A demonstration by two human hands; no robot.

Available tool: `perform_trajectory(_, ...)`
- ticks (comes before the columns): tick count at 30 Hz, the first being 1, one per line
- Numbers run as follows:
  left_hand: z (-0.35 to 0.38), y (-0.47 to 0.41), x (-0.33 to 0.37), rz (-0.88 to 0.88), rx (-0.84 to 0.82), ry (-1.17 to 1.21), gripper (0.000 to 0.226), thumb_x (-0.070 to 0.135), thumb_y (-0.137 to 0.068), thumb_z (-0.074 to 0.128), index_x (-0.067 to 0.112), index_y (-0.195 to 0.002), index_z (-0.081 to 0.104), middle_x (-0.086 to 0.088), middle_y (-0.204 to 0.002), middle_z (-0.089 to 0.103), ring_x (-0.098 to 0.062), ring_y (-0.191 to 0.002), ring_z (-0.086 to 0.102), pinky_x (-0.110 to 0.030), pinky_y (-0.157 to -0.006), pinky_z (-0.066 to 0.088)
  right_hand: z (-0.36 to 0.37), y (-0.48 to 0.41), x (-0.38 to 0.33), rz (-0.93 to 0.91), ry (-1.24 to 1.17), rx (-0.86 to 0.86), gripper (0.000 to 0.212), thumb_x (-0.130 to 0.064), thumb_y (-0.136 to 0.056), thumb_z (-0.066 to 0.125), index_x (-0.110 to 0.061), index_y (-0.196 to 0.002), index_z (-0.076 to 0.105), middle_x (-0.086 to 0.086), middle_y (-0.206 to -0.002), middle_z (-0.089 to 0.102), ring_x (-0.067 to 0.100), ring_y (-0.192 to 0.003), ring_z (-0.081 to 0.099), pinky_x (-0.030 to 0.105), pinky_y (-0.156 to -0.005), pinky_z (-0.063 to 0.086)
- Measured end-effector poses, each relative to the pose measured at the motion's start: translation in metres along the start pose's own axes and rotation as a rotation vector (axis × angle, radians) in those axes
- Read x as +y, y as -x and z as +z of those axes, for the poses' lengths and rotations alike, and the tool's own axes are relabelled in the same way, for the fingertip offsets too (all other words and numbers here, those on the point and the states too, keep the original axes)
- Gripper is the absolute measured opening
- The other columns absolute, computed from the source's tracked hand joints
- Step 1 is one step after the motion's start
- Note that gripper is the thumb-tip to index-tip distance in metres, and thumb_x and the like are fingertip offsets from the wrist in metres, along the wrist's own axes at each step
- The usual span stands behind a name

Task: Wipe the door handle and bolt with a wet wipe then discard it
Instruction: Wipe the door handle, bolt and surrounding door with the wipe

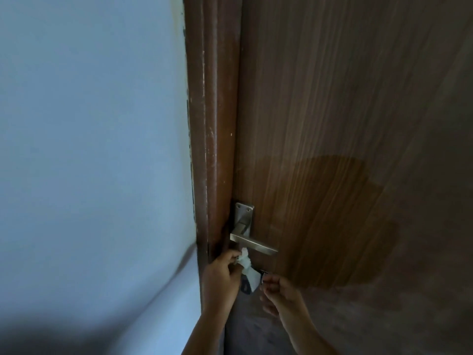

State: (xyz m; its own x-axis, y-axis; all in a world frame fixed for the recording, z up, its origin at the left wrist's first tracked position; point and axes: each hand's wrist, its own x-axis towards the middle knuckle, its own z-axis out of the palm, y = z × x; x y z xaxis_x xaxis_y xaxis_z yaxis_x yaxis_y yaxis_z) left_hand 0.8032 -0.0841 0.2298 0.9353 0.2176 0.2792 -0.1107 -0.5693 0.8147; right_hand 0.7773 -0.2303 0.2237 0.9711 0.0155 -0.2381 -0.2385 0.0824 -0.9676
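Looking down along a brown wooden door [345, 111] shut against a scuffed brown frame [212, 124], pale blue wall [89, 111] off to the left of that. Got a brushed-metal lever handle [253, 244] low on the door, sticking out to the right from a screwed-on backplate [245, 213]. Left hand [225, 274] bunched round a crumpled white wet wipe [247, 263], fingers curled tight on it, holding it right up under the handle at the frame end, loose tail of the wipe hanging down over the lower plate. Right hand [279, 290] just beside that tail, fingers curled in toward a small dark bit [263, 272] poking out of the door. Honestly can't tell if actually pinching it or only near it. Also a big rounded shadow [345, 221] across the door, right of the handle.
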Motion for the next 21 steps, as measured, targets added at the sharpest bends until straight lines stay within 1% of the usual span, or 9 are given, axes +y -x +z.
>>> perform_trajectory(3, -0.004, 0.01, 0.01, -0.01, 0.018, 0.076, 0.025, 0.03, -0.084, 0.069, 0.027, -0.108, 0.067, 0.014, -0.101, 0.072, -0.003, -0.091, 0.066, -0.024, -0.083, 0.056, 0.021, 0.001, -0.012, -0.024, -0.094, -0.081, 0.018, -0.013, -0.093, 0.055, -0.02, -0.109, 0.059, 0.008, -0.093, 0.072, 0.021, -0.082, 0.069, 0.029, -0.072, 0.054)
perform_trajectory(5, -0.005, 0.014, 0.013, -0.01, 0.031, 0.102, 0.028, 0.029, -0.084, 0.068, 0.026, -0.112, 0.066, 0.014, -0.101, 0.071, -0.003, -0.091, 0.066, -0.022, -0.081, 0.056, 0.032, 0.002, -0.018, -0.083, -0.127, -0.118, 0.02, -0.019, -0.094, 0.053, -0.023, -0.113, 0.059, 0.005, -0.104, 0.072, 0.02, -0.096, 0.069, 0.032, -0.081, 0.056)
perform_trajectory(8, -0.013, 0.016, 0.011, -0.023, -0.127, 0.155, 0.028, 0.022, -0.087, 0.066, 0.023, -0.116, 0.066, 0.011, -0.104, 0.071, -0.001, -0.093, 0.066, -0.018, -0.083, 0.055, 0.038, -0.003, -0.019, -0.111, -0.103, -0.012, 0.017, -0.016, -0.092, 0.056, -0.019, -0.107, 0.064, 0.004, -0.1, 0.074, 0.018, -0.095, 0.07, 0.037, -0.086, 0.055)
perform_trajectory(10, -0.02, 0.018, 0.006, -0.003, -0.235, 0.132, 0.024, 0.016, -0.086, 0.067, 0.028, -0.107, 0.07, 0.019, -0.096, 0.071, 0.004, -0.088, 0.065, -0.011, -0.081, 0.052, 0.036, -0.009, -0.015, -0.111, 0.015, 0.094, 0.01, -0.017, -0.089, 0.062, -0.02, -0.096, 0.068, 0.004, -0.09, 0.074, 0.017, -0.087, 0.071, 0.035, -0.081, 0.057)
perform_trajectory(13, -0.03, 0.027, -0.006, -0.074, -0.242, 0.148, 0.033, 0.012, -0.08, 0.072, 0.044, -0.081, 0.067, 0.028, -0.078, 0.067, 0.008, -0.081, 0.065, -0.004, -0.071, 0.046, 0.028, -0.019, -0.009, -0.314, 0.427, 0.212, 0.002, -0.026, -0.084, 0.068, -0.025, -0.086, 0.069, -0.005, -0.078, 0.072, 0.004, -0.072, 0.067, 0.013, -0.064, 0.052)
perform_trajectory(15, -0.036, 0.032, -0.013, -0.174, -0.224, 0.171, 0.026, 0.015, -0.08, 0.071, 0.041, -0.083, 0.067, 0.026, -0.084, 0.067, 0.007, -0.084, 0.063, -0.007, -0.073, 0.045, 0.022, -0.03, -0.007, -0.53, 0.723, 0.246, 0.009, -0.022, -0.086, 0.066, -0.024, -0.094, 0.07, -0.012, -0.083, 0.07, -0.004, -0.072, 0.063, 0.007, -0.062, 0.048)
perform_trajectory(18, -0.044, 0.037, -0.023, -0.275, -0.266, 0.202, 0.021, 0.016, -0.08, 0.069, 0.034, -0.091, 0.069, 0.015, -0.093, 0.071, 0.002, -0.09, 0.064, -0.02, -0.083, 0.052, 0.015, -0.051, -0.014, -0.945, 1.418, 0.137, 0.014, -0.019, -0.077, 0.069, -0.025, -0.09, 0.073, -0.008, -0.093, 0.071, 0.008, -0.075, 0.069, 0.023, -0.057, 0.054)
perform_trajectory(19, -0.046, 0.038, -0.026, -0.273, -0.285, 0.193, 0.02, 0.017, -0.081, 0.069, 0.035, -0.091, 0.069, 0.013, -0.094, 0.071, 0.001, -0.09, 0.064, -0.021, -0.084, 0.052, 0.015, -0.059, -0.017, -1.097, 1.635, 0.084, 0.015, -0.022, -0.069, 0.076, -0.024, -0.084, 0.074, -0.008, -0.095, 0.071, 0.01, -0.077, 0.069, 0.026, -0.058, 0.055)
perform_trajectory(21, -0.048, 0.04, -0.03, -0.262, -0.325, 0.178, 0.019, 0.019, -0.083, 0.067, 0.035, -0.093, 0.068, 0.013, -0.094, 0.071, 0.003, -0.088, 0.064, -0.014, -0.078, 0.051, 0.02, -0.071, -0.029, -1.212, 2.05, 0.032, 0.024, -0.023, -0.057, 0.084, -0.023, -0.08, 0.076, -0.008, -0.095, 0.072, 0.009, -0.084, 0.069, 0.027, -0.066, 0.056)
